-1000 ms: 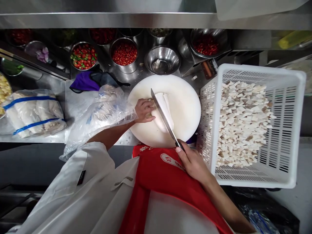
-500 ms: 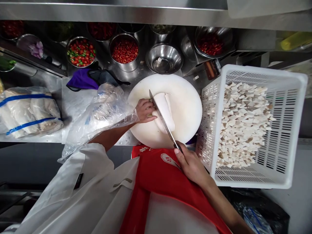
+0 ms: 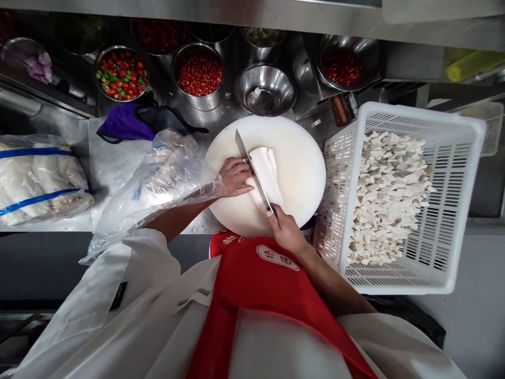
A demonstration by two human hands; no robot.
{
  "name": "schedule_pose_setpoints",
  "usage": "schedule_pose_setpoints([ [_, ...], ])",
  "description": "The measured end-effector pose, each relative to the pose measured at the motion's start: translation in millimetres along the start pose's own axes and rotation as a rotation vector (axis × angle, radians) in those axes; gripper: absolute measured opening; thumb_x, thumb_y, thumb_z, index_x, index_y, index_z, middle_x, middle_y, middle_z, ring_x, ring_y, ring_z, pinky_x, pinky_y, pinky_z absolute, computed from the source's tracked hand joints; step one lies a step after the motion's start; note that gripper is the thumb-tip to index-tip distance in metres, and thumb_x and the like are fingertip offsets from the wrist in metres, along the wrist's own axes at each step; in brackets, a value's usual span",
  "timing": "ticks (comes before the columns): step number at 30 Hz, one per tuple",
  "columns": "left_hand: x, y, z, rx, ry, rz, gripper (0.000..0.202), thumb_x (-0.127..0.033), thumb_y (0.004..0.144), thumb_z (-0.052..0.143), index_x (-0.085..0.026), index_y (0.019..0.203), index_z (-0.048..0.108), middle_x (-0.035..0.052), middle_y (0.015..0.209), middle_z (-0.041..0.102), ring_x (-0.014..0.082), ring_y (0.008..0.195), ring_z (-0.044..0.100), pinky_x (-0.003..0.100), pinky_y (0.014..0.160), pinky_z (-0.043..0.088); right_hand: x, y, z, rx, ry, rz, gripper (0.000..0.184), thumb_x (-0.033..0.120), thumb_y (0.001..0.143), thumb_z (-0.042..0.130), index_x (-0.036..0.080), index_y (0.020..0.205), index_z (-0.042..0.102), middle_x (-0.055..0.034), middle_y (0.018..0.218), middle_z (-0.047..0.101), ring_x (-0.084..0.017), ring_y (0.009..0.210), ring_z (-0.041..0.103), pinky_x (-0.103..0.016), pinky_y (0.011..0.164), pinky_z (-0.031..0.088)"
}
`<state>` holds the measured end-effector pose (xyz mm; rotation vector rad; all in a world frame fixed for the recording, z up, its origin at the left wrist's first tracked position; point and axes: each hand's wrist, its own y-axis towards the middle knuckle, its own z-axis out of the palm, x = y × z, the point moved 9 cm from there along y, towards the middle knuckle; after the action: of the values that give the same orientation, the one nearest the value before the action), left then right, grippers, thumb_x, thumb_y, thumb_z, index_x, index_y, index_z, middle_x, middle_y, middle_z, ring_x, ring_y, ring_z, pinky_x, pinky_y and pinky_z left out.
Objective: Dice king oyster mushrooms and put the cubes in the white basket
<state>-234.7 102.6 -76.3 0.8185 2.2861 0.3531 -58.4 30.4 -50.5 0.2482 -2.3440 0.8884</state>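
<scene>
A thick white king oyster mushroom [image 3: 267, 171] lies on the round white cutting board [image 3: 302, 158], split lengthwise by the blade. My right hand [image 3: 288, 229] grips the handle of a kitchen knife [image 3: 254, 171], whose long blade runs up and to the left across the mushroom. On the blade's left side, my left hand [image 3: 235, 177] presses the mushroom down with bent fingers close to the steel. Its fingers partly hide the left part of the mushroom. A clear plastic bag [image 3: 169, 168] with more mushrooms inside lies over my left forearm.
A white plastic basket [image 3: 353, 195] to the right holds a heap of cut mushroom pieces [image 3: 389, 200]. Metal bowls of chopped chillies [image 3: 200, 73] and an almost bare steel bowl [image 3: 268, 100] line the back. Bagged mushrooms [image 3: 39, 176] and a purple cloth mask [image 3: 126, 122] lie left.
My right hand has pushed the knife forward and up to the left, so its tip reaches further past the mushroom. My left hand stays on the mushroom. The view has shifted slightly.
</scene>
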Motion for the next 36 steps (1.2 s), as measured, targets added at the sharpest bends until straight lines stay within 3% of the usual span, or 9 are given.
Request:
schedule_pose_setpoints([
  [6, 3.6, 0.2, 2.3, 0.010, 0.038, -0.053, 0.046, -0.060, 0.080, 0.068, -0.022, 0.104, 0.067, 0.0091, 0.108, 0.066, 0.0302, 0.116, 0.052, 0.050, 0.099, 0.041, -3.6, -3.8, 2.4, -0.003, 0.037, 0.004, 0.051, 0.049, 0.101, 0.028, 0.016, 0.135, 0.048, -0.0102, 0.084, 0.072, -0.028, 0.076, 0.068, -0.036, 0.074, 0.048],
  [11, 1.4, 1.8, 2.9, 0.025, 0.035, -0.066, 0.046, -0.061, 0.080, 0.066, -0.021, 0.102, 0.068, 0.0097, 0.109, 0.066, 0.0312, 0.116, 0.052, 0.051, 0.099, 0.040, 10.1, 12.1, 0.4, -0.110, -0.026, 0.008, 0.046, 0.046, 0.101, 0.029, 0.013, 0.127, 0.047, -0.0164, 0.092, 0.071, -0.031, 0.083, 0.067, -0.036, 0.073, 0.047],
  [14, 0.6, 2.9, 0.7, 0.009, 0.034, -0.069, 0.047, -0.062, 0.081, 0.065, -0.021, 0.102, 0.068, 0.0101, 0.109, 0.066, 0.0309, 0.115, 0.052, 0.051, 0.099, 0.040, 21.4, 15.8, -10.5, -0.086, 0.027, 0.040, 0.044, 0.047, 0.101, 0.031, 0.015, 0.127, 0.046, -0.0100, 0.079, 0.069, -0.025, 0.066, 0.066, -0.032, 0.066, 0.047],
  [18, 0.7, 2.9, 2.0, 0.014, 0.042, -0.078, 0.048, -0.062, 0.082, 0.063, -0.020, 0.104, 0.068, 0.0106, 0.113, 0.065, 0.0312, 0.116, 0.052, 0.051, 0.099, 0.040, 14.8, -30.1, -13.9, 0.129, 0.203, 0.106, 0.051, 0.055, 0.101, 0.029, 0.022, 0.137, 0.042, 0.0046, 0.058, 0.058, -0.016, 0.039, 0.053, -0.026, 0.049, 0.044],
  [20, 0.5, 2.5, 3.8, 0.020, 0.037, -0.074, 0.049, -0.062, 0.084, 0.062, -0.020, 0.106, 0.068, 0.0111, 0.116, 0.065, 0.0315, 0.118, 0.051, 0.051, 0.099, 0.039, -4.5, -59.7, -7.9, 0.158, 0.183, 0.164, 0.054, 0.056, 0.100, 0.029, 0.023, 0.140, 0.042, 0.0035, 0.060, 0.061, -0.017, 0.041, 0.056, -0.027, 0.049, 0.046],
  [22, 0.2, 2.3, 4.7, 0.021, 0.028, -0.065, 0.049, -0.063, 0.084, 0.061, -0.020, 0.108, 0.067, 0.0113, 0.116, 0.064, 0.0316, 0.119, 0.050, 0.051, 0.100, 0.039, -20.8, -73.9, -2.0, 0.079, 0.112, 0.136, 0.053, 0.052, 0.100, 0.030, 0.020, 0.141, 0.044, -0.0034, 0.077, 0.069, -0.020, 0.056, 0.064, -0.031, 0.064, 0.051],
  [27, -3.7, 0.6, 3.4, 0.020, 0.063, -0.023, 0.049, -0.061, 0.086, 0.059, -0.020, 0.111, 0.066, 0.0120, 0.119, 0.064, 0.0323, 0.119, 0.051, 0.053, 0.100, 0.039, -35.4, -54.2, 16.7, -0.026, 0.113, 0.083, 0.055, 0.050, 0.099, 0.031, 0.016, 0.139, 0.047, -0.0031, 0.069, 0.067, -0.023, 0.060, 0.066, -0.033, 0.065, 0.051],
  [32, -8.6, -2.5, -1.6, -0.046, 0.093, 0.025, 0.048, -0.060, 0.083, 0.063, -0.021, 0.110, 0.066, 0.0115, 0.115, 0.065, 0.0317, 0.117, 0.052, 0.053, 0.098, 0.038, -17.2, -63.6, -15.4, -0.127, 0.121, 0.060, 0.054, 0.051, 0.100, 0.032, 0.018, 0.139, 0.048, -0.0009, 0.065, 0.064, -0.021, 0.060, 0.065, -0.029, 0.060, 0.049],
  [36, -10.3, -0.5, -2.3, -0.023, 0.043, 0.024, 0.042, -0.059, 0.083, 0.062, -0.021, 0.100, 0.065, 0.0110, 0.109, 0.065, 0.0302, 0.112, 0.053, 0.051, 0.095, 0.038, -0.7, -86.1, -24.0, -0.058, 0.093, 0.057, 0.053, 0.050, 0.101, 0.032, 0.018, 0.140, 0.048, 0.0017, 0.059, 0.060, -0.021, 0.058, 0.064, -0.029, 0.059, 0.047],
])
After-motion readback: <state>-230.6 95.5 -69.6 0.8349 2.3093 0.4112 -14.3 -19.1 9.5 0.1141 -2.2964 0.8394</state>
